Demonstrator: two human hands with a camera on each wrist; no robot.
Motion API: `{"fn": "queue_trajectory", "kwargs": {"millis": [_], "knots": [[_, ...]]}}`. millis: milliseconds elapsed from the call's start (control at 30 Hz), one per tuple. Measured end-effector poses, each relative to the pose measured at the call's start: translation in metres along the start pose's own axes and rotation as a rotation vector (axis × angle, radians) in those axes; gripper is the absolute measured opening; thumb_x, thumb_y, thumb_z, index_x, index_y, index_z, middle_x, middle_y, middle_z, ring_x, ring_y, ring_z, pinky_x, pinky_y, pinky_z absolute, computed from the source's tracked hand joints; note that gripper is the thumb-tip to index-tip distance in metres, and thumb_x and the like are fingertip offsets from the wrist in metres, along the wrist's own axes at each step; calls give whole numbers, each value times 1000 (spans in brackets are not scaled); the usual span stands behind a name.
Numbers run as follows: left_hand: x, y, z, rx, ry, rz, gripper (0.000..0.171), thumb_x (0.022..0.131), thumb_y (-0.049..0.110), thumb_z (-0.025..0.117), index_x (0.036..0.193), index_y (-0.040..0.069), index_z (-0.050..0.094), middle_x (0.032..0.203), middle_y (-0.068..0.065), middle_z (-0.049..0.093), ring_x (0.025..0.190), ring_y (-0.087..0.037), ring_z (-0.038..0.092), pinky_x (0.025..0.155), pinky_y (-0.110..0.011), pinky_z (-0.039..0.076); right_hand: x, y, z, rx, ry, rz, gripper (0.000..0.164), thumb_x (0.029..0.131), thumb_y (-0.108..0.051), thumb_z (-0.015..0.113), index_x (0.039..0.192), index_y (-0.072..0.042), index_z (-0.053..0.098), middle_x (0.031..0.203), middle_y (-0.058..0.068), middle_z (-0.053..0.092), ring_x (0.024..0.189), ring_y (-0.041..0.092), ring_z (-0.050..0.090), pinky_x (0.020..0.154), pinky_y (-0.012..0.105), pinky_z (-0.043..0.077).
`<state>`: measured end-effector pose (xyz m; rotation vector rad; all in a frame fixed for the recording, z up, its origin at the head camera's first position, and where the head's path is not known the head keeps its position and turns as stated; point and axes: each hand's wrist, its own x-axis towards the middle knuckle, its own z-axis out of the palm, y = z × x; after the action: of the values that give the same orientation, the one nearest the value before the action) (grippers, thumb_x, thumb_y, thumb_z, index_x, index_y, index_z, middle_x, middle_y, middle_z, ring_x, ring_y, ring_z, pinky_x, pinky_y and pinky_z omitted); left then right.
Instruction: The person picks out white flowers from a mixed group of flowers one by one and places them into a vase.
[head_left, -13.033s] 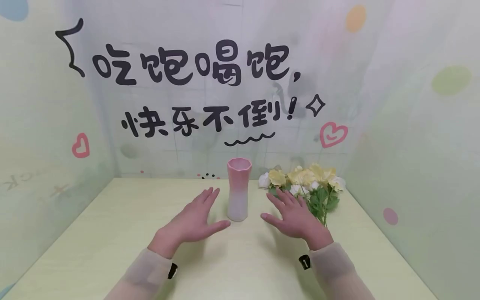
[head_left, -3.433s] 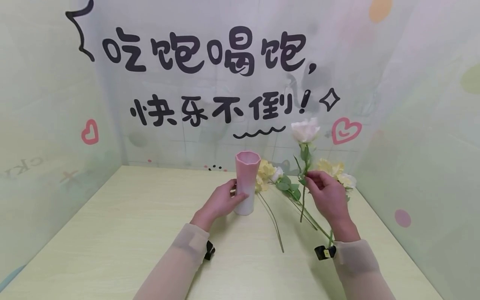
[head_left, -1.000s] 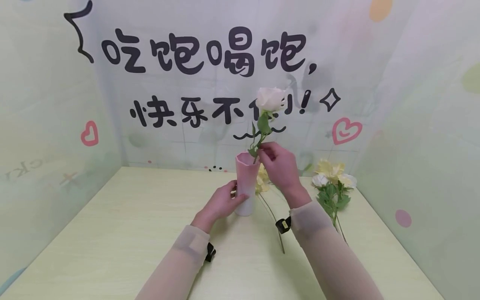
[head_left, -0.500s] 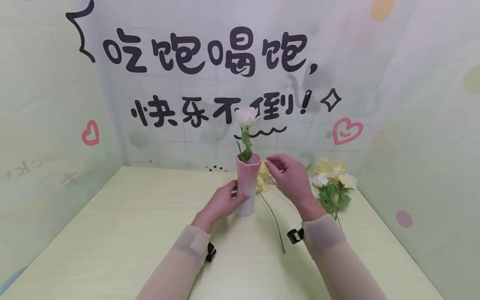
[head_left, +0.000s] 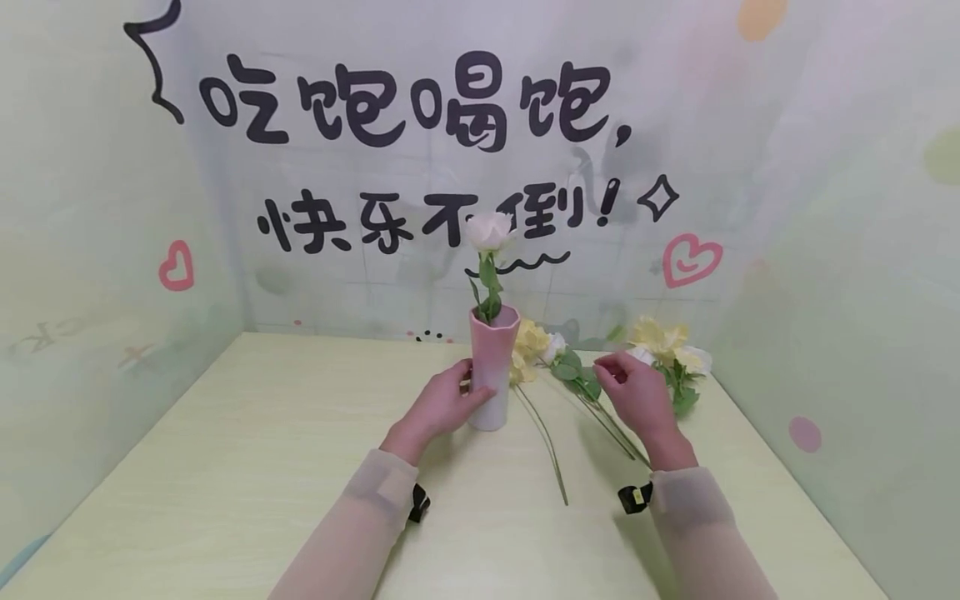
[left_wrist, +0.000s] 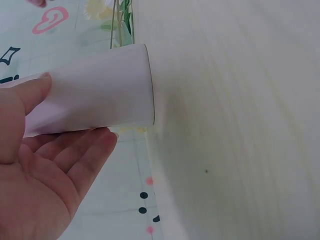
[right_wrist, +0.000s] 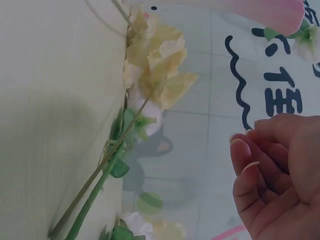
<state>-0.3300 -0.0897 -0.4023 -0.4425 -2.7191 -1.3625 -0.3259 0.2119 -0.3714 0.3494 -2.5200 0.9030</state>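
Observation:
A tall vase [head_left: 491,367], pink at the top and fading to white, stands upright on the table. My left hand [head_left: 442,404] grips its lower half, thumb in front and fingers behind; the left wrist view shows the same hold on the vase [left_wrist: 100,90]. A white rose [head_left: 489,232] stands in the vase, its lower stem hidden inside. My right hand [head_left: 637,396] hovers to the right, above the loose stems. In the right wrist view the right hand [right_wrist: 280,175] has loosely bent fingers and nothing between them.
Yellow flowers [head_left: 531,337] and a white bloom [head_left: 555,347] lie behind and right of the vase, with long stems [head_left: 551,442] pointing forward. Another yellow and white bunch [head_left: 660,337] lies farther right, partly behind the right hand. Printed cloth walls [head_left: 337,292] enclose the table [head_left: 262,467].
The right hand brought the white rose over the vase, lowered its stem inside and let go. It has since moved back right. The left hand keeps its hold on the vase.

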Motion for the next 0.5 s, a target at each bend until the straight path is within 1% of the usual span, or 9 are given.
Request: {"fn": "queue_trajectory", "kwargs": {"millis": [200, 367, 500], "knots": [[1, -3, 0, -3, 0, 10, 61, 97, 32, 67, 146, 4, 41, 139, -12, 52, 118, -25, 53, 100, -46, 49, -2, 15, -1, -70, -118, 97, 19, 98, -20, 62, 104, -5, 72, 94, 8, 69, 84, 24, 62, 74, 46, 55], [1, -3, 0, 6, 7, 11, 61, 98, 31, 67, 146, 5, 41, 139, -11, 52, 119, -26, 53, 100, -46, 49, -3, 27, 1, -149, -200, 160, 18, 97, -17, 60, 101, -3, 70, 94, 11, 69, 82, 26, 62, 73, 46, 55], [0, -2, -1, 3, -2, 10, 62, 98, 31, 66, 147, 4, 40, 139, -12, 51, 119, -25, 53, 100, -46, 49, -5, 34, 4, -225, -241, 194, 16, 93, -14, 60, 97, -1, 70, 90, 11, 69, 79, 26, 61, 72, 46, 55]]}}
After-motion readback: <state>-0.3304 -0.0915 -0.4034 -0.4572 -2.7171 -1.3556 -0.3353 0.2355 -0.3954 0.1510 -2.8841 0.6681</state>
